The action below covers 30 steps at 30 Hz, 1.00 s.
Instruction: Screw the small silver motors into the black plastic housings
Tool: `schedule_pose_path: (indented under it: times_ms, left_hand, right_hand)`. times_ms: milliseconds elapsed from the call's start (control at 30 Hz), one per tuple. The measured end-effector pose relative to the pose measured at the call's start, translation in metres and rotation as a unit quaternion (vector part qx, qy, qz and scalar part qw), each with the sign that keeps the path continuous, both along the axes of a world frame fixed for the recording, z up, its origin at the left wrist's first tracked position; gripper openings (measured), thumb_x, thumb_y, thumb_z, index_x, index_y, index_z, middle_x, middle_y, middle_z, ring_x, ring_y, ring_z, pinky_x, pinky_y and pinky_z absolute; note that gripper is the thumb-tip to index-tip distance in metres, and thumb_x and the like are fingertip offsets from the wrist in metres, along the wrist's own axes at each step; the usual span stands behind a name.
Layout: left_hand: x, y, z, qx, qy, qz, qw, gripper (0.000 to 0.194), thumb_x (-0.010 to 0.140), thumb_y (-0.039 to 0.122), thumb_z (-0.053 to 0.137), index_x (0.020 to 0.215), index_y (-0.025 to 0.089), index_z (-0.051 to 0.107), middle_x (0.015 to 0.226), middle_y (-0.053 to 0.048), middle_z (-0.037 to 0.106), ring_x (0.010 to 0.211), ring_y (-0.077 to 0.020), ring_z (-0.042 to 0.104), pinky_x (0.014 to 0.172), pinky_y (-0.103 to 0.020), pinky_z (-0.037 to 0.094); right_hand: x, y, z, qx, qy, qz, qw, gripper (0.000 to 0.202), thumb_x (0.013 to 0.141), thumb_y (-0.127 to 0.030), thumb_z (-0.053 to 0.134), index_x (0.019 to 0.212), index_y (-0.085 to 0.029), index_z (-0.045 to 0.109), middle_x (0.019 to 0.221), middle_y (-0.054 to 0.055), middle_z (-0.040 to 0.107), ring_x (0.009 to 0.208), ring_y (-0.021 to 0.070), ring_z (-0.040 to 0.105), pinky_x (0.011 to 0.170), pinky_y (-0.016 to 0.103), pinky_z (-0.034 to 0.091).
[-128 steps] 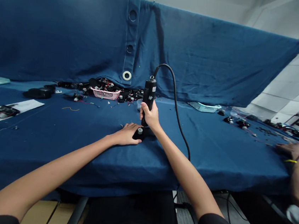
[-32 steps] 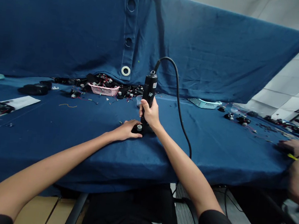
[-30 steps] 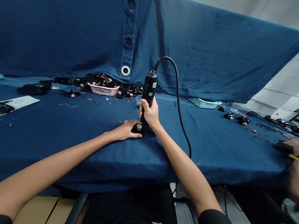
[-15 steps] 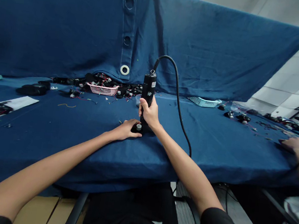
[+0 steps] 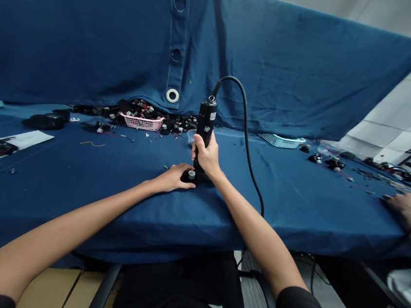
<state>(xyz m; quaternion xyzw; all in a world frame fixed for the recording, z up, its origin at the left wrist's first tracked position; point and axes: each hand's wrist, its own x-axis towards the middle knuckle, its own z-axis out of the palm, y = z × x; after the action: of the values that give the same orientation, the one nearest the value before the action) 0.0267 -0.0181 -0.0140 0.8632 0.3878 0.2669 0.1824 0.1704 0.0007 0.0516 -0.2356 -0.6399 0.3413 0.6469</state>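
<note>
My right hand (image 5: 208, 154) is wrapped round a black electric screwdriver (image 5: 206, 117), held upright with its cable rising from the top. The tool's lower end reaches down to a small black part with a silver motor (image 5: 191, 174) on the blue cloth. Around that part curl the thumb and fingers of my left hand (image 5: 174, 177), pinning it near the table's front edge. The screwdriver's tip is hidden behind the hands and the part.
Behind the hands stands a pink basket (image 5: 142, 122) heaped with motor parts. A light blue basket (image 5: 282, 141) is at the back right. Black housings (image 5: 46, 120) and a white sheet (image 5: 32, 140) lie left. Another person's hand (image 5: 408, 204) rests at the right. The black cable (image 5: 247, 124) loops down rightward.
The view has shifted very slightly. Both my hands, the screwdriver and the motor part keep the same arrangement. The other person's hand at the right has moved a little.
</note>
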Motion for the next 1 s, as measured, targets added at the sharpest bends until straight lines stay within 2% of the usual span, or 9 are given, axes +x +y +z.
schedule_pose_path:
  times_ms: [1000]
  left_hand:
    - [0.0004,-0.0009,0.0009,-0.002,0.0,-0.005,1.0,0.05,0.08,0.048,0.071,0.117,0.017,0.055,0.12,-0.013,0.062,0.113,-0.032,0.058,0.098,-0.046,0.044]
  right_hand:
    - [0.0019,0.0057,-0.0056,0.001,0.012,0.009,1.0,0.036,0.085,-0.052,0.065,0.092,-0.025,0.042,0.053,-0.012,0.052,0.035,0.0064,0.046,0.035,0.02,0.04]
